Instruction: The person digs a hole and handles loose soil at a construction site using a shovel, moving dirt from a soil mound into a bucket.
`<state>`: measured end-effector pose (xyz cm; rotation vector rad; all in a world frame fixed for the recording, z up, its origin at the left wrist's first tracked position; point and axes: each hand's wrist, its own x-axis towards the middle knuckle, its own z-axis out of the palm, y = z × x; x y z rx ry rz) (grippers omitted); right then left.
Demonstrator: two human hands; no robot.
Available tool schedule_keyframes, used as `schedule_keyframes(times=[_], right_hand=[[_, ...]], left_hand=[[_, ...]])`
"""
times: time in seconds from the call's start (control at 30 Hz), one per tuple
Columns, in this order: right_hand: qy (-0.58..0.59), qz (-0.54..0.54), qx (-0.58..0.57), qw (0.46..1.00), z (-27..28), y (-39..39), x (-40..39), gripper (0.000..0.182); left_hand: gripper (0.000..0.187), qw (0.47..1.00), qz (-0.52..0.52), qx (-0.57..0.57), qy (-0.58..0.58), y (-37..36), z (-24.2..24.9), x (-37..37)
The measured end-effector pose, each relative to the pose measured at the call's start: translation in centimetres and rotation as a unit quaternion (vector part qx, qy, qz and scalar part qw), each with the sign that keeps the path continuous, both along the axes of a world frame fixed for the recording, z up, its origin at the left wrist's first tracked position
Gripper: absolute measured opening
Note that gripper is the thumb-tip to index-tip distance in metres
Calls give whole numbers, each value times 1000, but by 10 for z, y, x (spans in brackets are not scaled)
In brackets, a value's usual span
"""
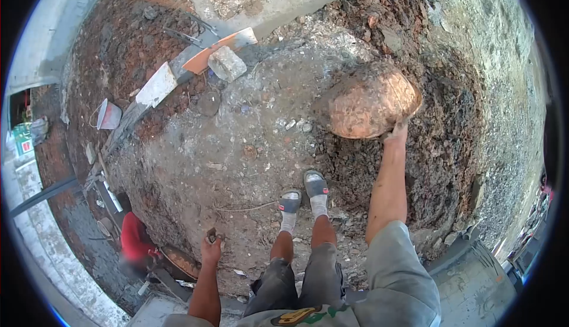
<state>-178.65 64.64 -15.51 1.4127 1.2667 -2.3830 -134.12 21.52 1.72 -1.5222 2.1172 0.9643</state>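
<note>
My right hand (397, 130) grips the rim of a round, shallow basin (370, 102) caked with brown dirt. The basin is tipped over, its bulging underside facing up, above dark loose soil (441, 143). Its inside is hidden. My left hand (211, 249) is closed at the lower left, away from the basin. A small dark brown lump shows at its fingers, too small to name. Between the two hands my feet, in socks and slide sandals (290, 201), stand on the packed ground.
A person in a red top (135, 238) is bent over at the lower left, near another pan (181, 262). A bucket (109, 115), a white block (157, 85), an orange board (201, 59) and a concrete chunk (227, 64) lie along a concrete beam (284, 1). Rough walls flank the ground.
</note>
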Motion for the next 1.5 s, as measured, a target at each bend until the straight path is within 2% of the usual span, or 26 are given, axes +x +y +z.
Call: schedule_keyframes(times=[0.03, 0.1, 0.2, 0.27, 0.3, 0.33, 0.37, 0.4, 0.43, 0.47, 0.5, 0.57, 0.6, 0.7, 0.77, 0.83, 0.93, 0.97, 1.1, 1.13, 1.17, 1.2, 1.33, 1.4, 1.47, 1.5], right_hand=[[10, 30, -32, 999, 7, -2, -1, 10], [-1, 101, -70, 992, 17, -8, 8, 10], [-41, 47, -94, 994, 4, -38, 11, 13], [-42, 6, -118, 992, 18, -65, 0, 14], [-50, -36, -137, 989, 24, -77, -5, 15], [-31, -23, -113, 993, 22, -85, -13, 13], [-53, -40, -104, 992, 43, -98, -29, 12], [-34, -3, -78, 996, 43, -98, -46, 11], [-11, 2, -64, 998, 35, -97, -70, 19], [-26, -34, -48, 998, 14, -88, -97, 30], [50, -31, -59, 996, 63, -100, -113, 36], [82, 43, -53, 994, 109, -102, -145, 29], [130, 35, -26, 991, 130, -105, -156, 24], [151, 108, -14, 982, 213, -109, -172, 22], [177, 182, 48, 966, 264, -116, -177, 22], [201, 183, 60, 961, 331, -134, -167, 21], [238, 180, 90, 950, 402, -130, -170, 15], [272, 160, 41, 948, 429, -130, -171, 11], [478, 107, 85, 868, 523, -109, -159, 17], [592, 147, 37, 792, 533, -97, -156, 23], [566, 110, 57, 815, 549, -88, -156, 23], [687, 179, 25, 703, 554, -78, -146, 22], [655, 110, 53, 746, 565, -74, -122, 36], [631, 91, 105, 763, 550, -68, -107, 45], [565, 134, 220, 784, 512, -60, -81, 48], [542, 150, 216, 798, 484, -59, -68, 46]], left_hand=[[36, 1000, 2, -4, -7, -4, -5, 25], [40, 991, 61, -10, -117, -1, -10, 70], [42, 976, 74, 34, -200, 19, -4, 61], [41, 974, 29, -21, -224, 40, 8, 19], [38, 990, 22, 4, -142, 45, 6, 9], [36, 998, 13, 35, -58, 46, 5, -1], [36, 998, 9, 42, -56, 47, 5, -13], [34, 997, 13, 72, 27, 50, 5, -27], [33, 988, 22, 101, 113, 54, 3, -44], [33, 986, 27, 108, 120, 59, 16, -70], [33, 987, 48, 109, 111, 63, 45, -98], [34, 986, 64, 106, 110, 63, 67, -119], [34, 985, 70, 110, 112, 61, 67, -112], [29, 987, 59, 70, 135, 50, 40, -70], [24, 993, 52, 34, 104, 40, 16, -34], [23, 992, 80, 42, 88, 40, 23, -35], [23, 994, 91, 34, 49, 48, 76, -73], [23, 996, 81, 21, 36, 51, 92, -89], [24, 992, 60, 31, 104, 30, 54, -85], [25, 990, 59, 46, 123, 27, 55, -97], [25, 986, 57, 61, 141, 24, 55, -110], [25, 987, 53, 62, 138, 26, 65, -123], [30, 985, 24, 104, 134, 51, 97, -171], [30, 987, 14, 111, 119, 64, 106, -180], [29, 980, 53, 113, 157, 77, 109, -189], [29, 981, 50, 110, 154, 72, 89, -184]])
